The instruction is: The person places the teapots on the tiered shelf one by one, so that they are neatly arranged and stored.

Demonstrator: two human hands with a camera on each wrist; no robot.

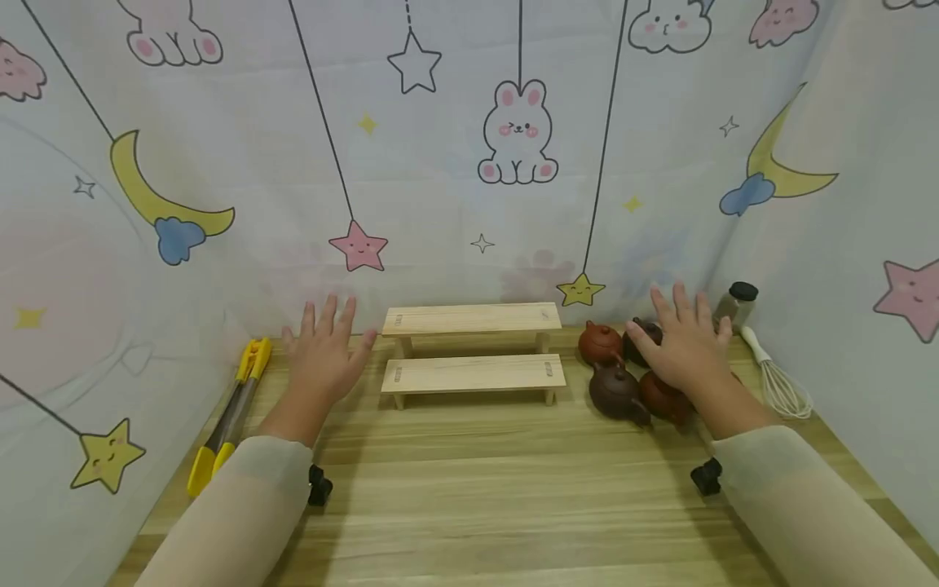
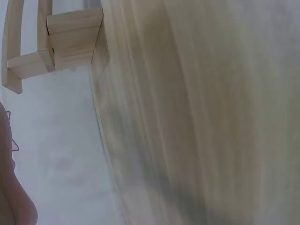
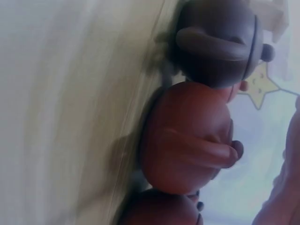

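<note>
My left hand (image 1: pixel 323 352) is held up with its fingers spread, left of a two-tier wooden stand (image 1: pixel 473 373), and holds nothing. On the right my other hand (image 1: pixel 685 346) hovers with spread fingers over a cluster of small clay teapots. In the head view, a dark brown teapot (image 1: pixel 614 393) and a red-brown teapot (image 1: pixel 600 342) show beside it; a black teapot (image 1: pixel 649 333) and a reddish teapot (image 1: pixel 660 397) are partly hidden by the hand. The right wrist view shows a red teapot (image 3: pixel 185 136) close up, its handle facing the camera, apart from the hand.
Yellow-tipped tongs (image 1: pixel 233 416) lie along the table's left edge. A black-lidded jar (image 1: pixel 736 306) and a white-handled whisk (image 1: pixel 779 379) are at the right. A patterned cloth (image 1: pixel 455 163) hangs around the back and sides of the wooden table (image 1: pixel 484 489).
</note>
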